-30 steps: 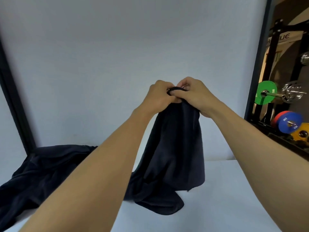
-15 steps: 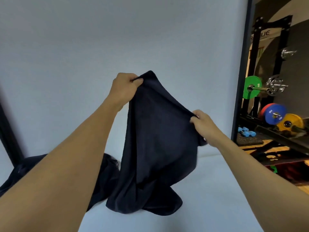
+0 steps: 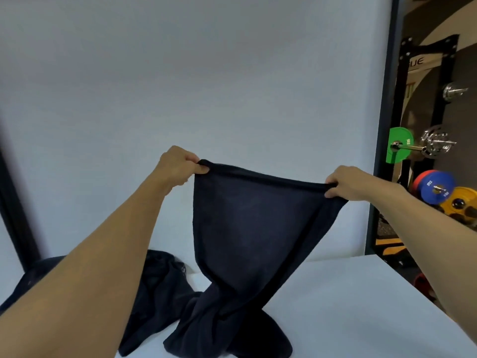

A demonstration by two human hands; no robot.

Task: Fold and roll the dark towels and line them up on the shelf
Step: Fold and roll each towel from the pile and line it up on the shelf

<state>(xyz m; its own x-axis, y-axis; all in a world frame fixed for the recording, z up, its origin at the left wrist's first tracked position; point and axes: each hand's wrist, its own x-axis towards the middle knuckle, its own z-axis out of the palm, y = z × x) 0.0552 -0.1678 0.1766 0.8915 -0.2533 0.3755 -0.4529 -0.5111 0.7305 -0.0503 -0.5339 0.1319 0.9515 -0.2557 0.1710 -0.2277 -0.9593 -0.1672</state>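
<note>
Dark towel (image 3: 247,228) is held up over the white worktop (image 3: 335,306), its top hem stretched between both hands and sagging slightly mid-span. Left hand (image 3: 178,164) pinches the left corner, fingers curled. Right hand (image 3: 348,182) grips the right corner the same way, a little lower. The cloth narrows downward and twists, with its lower end bunched on the worktop. I see both arms reaching forward, nearly straight. Another dark heap (image 3: 160,280) lies behind the left forearm.

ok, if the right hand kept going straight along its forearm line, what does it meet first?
The right hand pinches the top hem of the dark navy terry towel. Past that, the way looks free up to the plain pale wall, though depth is unclear.
</note>
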